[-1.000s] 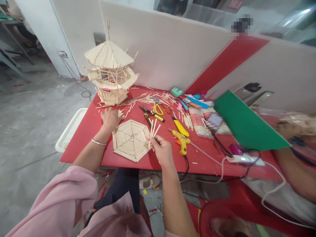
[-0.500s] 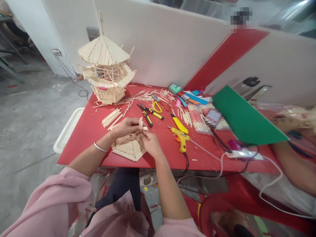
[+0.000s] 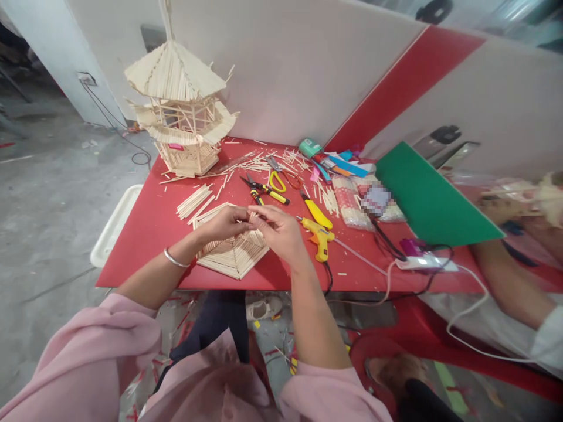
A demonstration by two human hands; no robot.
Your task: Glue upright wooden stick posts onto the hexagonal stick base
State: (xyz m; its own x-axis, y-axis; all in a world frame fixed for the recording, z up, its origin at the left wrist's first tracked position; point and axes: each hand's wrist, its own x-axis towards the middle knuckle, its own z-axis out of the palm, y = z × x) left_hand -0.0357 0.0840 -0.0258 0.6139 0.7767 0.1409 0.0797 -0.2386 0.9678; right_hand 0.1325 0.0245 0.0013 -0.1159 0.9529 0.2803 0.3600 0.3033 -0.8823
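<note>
A six-sided panel of pale wooden sticks [image 3: 233, 261] lies on the red table near its front edge. Just above it, my left hand [image 3: 224, 224] and my right hand [image 3: 281, 234] meet fingertip to fingertip. Both are closed in a pinch around short wooden sticks [image 3: 254, 215], of which only a pale bit shows; the fingers hide the rest. Left of the panel lies a small bundle of loose sticks [image 3: 193, 201]. A yellow glue gun [image 3: 320, 237] rests right of my right hand, and yellow-and-black pliers [image 3: 275, 193] lie beyond the hands.
A stick-built pagoda [image 3: 176, 76] stands at the back left of the red table [image 3: 145, 246]. A yellow-handled cutter [image 3: 317, 212], packs of sticks [image 3: 349, 202], a green board [image 3: 435, 199] and a white power strip [image 3: 433, 264] lie rightward. Another person's arm [image 3: 510, 281] is at far right.
My right hand has turned over more and its fingers now cover the sticks, which stood up visibly between the fingertips before. The view has shifted slightly.
</note>
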